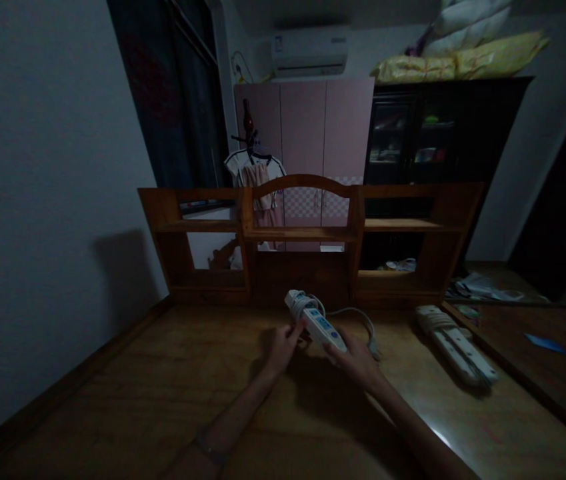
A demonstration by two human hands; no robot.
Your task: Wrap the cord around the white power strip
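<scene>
White plastic power strip (323, 325), one item, with blue-marked sockets: held slantwise above the table (163, 393), in front of the middle bay of the wooden shelf unit (303, 235). Its pale cord (303, 304) is wound around the end nearer the shelf unit; a loose length is trailed to the right, ending in a plug (373, 349).

Left hand (281, 348): strip pinched at its left edge beside the wound cord, thumb laid uppermost; the fingers beneath are partly hidden. A bracelet (210, 448) is worn on this arm. Right hand (354, 360): closed around the strip's end farther from the shelf unit, thumb rested on top; no gap is seen between grip and casing.

Second power strip (463, 355), off-white, cord wrapped about it: laid on the table before the right end of the shelf unit, well apart from both hands. Blue packet (544, 343): placed farther right of the shelf unit.

Behind the shelf unit are ranged a pink wardrobe (303, 127), a coat stand hung with clothes (255, 173) and, toward the right, a dark glass-doored cabinet (467, 127).
</scene>
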